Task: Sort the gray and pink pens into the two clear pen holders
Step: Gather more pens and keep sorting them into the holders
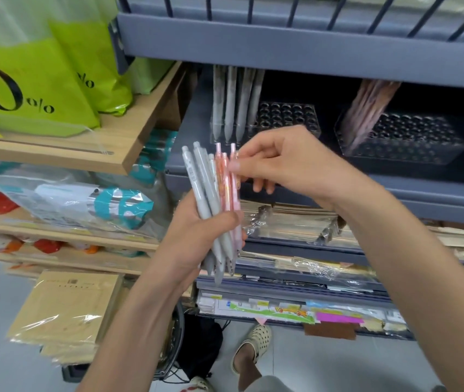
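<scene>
My left hand point(196, 233) grips a mixed bundle of pens, held upright in front of the shelf: gray pens point(201, 182) on the left, pink pens point(226, 176) on the right. My right hand point(281, 162) pinches the top of a pink pen in that bundle with thumb and forefinger. On the dark shelf behind stand two clear pen holders. The left holder point(290, 120) has several gray pens point(233, 103) standing at its left end. The right holder point(411, 137) has several pink pens point(366, 108) leaning at its left end.
A gray shelf board point(310, 49) overhangs both holders closely. Green bags point(27, 80) sit on a wooden shelf at the left. Wrapped notebooks point(295, 222) fill the shelves below. Brown envelopes point(66, 315) are stacked at lower left, and my feet show on the floor.
</scene>
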Available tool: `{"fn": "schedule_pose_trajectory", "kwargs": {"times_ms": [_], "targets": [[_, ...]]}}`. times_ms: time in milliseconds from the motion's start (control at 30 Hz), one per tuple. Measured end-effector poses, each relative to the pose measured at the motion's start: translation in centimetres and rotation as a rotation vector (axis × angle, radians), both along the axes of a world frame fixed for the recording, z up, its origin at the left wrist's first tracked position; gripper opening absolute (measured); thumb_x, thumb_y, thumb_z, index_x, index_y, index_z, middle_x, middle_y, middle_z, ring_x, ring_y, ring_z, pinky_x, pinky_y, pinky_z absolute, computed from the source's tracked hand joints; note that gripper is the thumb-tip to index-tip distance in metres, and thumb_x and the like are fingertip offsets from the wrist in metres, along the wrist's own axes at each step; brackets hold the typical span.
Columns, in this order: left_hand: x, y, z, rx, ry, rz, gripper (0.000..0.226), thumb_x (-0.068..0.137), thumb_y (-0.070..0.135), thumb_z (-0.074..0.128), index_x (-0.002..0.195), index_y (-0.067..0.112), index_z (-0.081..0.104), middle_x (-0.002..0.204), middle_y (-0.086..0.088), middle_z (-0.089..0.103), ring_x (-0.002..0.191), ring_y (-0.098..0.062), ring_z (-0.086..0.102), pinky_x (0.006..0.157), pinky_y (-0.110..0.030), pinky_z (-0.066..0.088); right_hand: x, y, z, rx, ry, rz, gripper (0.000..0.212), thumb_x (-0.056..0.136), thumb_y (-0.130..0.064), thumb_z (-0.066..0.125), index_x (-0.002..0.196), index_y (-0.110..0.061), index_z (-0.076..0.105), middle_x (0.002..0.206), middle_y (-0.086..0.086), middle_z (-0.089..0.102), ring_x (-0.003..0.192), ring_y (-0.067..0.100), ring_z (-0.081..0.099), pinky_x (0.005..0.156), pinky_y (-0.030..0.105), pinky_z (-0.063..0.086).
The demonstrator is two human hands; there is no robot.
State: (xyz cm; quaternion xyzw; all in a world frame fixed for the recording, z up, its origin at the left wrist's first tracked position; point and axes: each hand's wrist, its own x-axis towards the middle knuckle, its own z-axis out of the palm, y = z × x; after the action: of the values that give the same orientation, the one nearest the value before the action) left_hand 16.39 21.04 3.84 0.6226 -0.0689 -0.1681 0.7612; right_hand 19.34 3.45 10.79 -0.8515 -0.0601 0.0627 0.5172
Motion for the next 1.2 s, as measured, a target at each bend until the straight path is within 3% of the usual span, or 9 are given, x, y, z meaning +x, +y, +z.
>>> {"fn": "schedule_pose_trajectory", "kwargs": {"times_ms": [233,333,433,633,733,800,933,1067,1200], "targets": [[-0.4,-1.5,-0.6,-0.053,0.048,0.053,0.018,0.087,0.008,0.064,0.103,0.007,0.056,0.063,-0.01,0.067,0.054,-0.022,0.067,0.043,-0.029,0.052,-2.1,-1.9,-1.7,0.333,0.066,-0.149,0.013,0.089,-0.016,0.07,0.094,-0.004,0.068,0.079,0.012,0.074,0.066,0.02,0.068,0.06,0.027,0.056],[-0.3,-2.3,-1.2,-0.102,0.1,0.091,0.016,0.091,-0.002,0.059,0.106,0.005,0.055,0.067,-0.007,0.069,0.059,-0.021,0.069,0.053,-0.028,0.056,-3.7,-3.3,-2.1,0.476,-0.04,-0.282,0.017,0.095,-0.02,0.063,0.1,-0.004,0.059,0.086,0.02,0.073,0.066,0.024,0.068,0.06,0.029,0.056],[-0.5,-3.2,-1.7,-0.069,0.107,0.045,0.015,0.087,0.0,0.062,0.101,0.004,0.058,0.066,-0.009,0.068,0.058,-0.021,0.067,0.054,-0.028,0.055,-5.4,-5.7,-2.3,0.555,-0.257,-0.49,0.017,0.098,-0.021,0.058,0.101,-0.005,0.053,0.081,0.016,0.073,0.068,0.026,0.07,0.063,0.028,0.057],[-1.8,-5.8,-1.9,-0.045,0.137,-0.005,0.02,0.085,0.003,0.066,0.103,0.001,0.058,0.065,-0.013,0.065,0.056,-0.021,0.064,0.052,-0.028,0.053,-7.5,-11.6,-1.5,0.4,-0.67,-0.825,0.011,0.096,-0.022,0.06,0.098,-0.017,0.05,0.077,0.001,0.071,0.072,0.024,0.072,0.071,0.033,0.058],[-2.2,-6.9,-1.2,-0.05,0.132,0.004,0.025,0.08,0.007,0.068,0.102,0.001,0.057,0.066,-0.014,0.064,0.057,-0.021,0.062,0.05,-0.029,0.052,-7.1,-13.6,-1.0,0.337,-0.756,-0.888,0.011,0.095,-0.024,0.06,0.098,-0.021,0.05,0.079,-0.005,0.069,0.072,0.021,0.072,0.075,0.043,0.06],[-2.2,-7.7,-0.6,-0.062,0.131,0.011,0.022,0.081,0.005,0.067,0.101,0.003,0.057,0.066,-0.015,0.062,0.056,-0.022,0.061,0.047,-0.03,0.05,-6.5,-14.4,-0.8,0.321,-0.752,-0.915,0.011,0.093,-0.026,0.062,0.099,-0.024,0.052,0.08,-0.011,0.069,0.075,0.018,0.072,0.078,0.048,0.059],[-2.0,-9.2,0.3,-0.102,0.115,0.071,0.018,0.084,0.001,0.065,0.099,0.005,0.057,0.067,-0.014,0.06,0.056,-0.023,0.06,0.048,-0.031,0.051,-4.7,-16.0,-0.5,0.239,-0.698,-0.94,0.018,0.089,-0.028,0.064,0.105,-0.033,0.057,0.088,-0.023,0.07,0.086,0.005,0.069,0.084,0.043,0.058],[-2.2,-10.4,0.6,-0.091,0.112,0.096,0.019,0.086,0.0,0.065,0.102,0.006,0.057,0.069,-0.013,0.059,0.056,-0.022,0.06,0.049,-0.031,0.051,-3.2,-17.5,-0.7,0.174,-0.611,-0.845,0.015,0.083,-0.035,0.063,0.098,-0.034,0.061,0.093,-0.004,0.072,0.092,0.022,0.068,0.088,0.05,0.054],[-2.3,-11.1,0.4,-0.07,0.128,0.124,0.028,0.081,0.005,0.069,0.105,0.008,0.055,0.07,-0.014,0.061,0.057,-0.024,0.061,0.05,-0.037,0.053,-1.7,-17.8,-0.2,0.046,-0.514,-0.741,0.044,0.077,-0.054,0.062,0.095,-0.014,0.069,0.095,0.009,0.072,0.096,0.03,0.067,0.089,0.047,0.053]]}}
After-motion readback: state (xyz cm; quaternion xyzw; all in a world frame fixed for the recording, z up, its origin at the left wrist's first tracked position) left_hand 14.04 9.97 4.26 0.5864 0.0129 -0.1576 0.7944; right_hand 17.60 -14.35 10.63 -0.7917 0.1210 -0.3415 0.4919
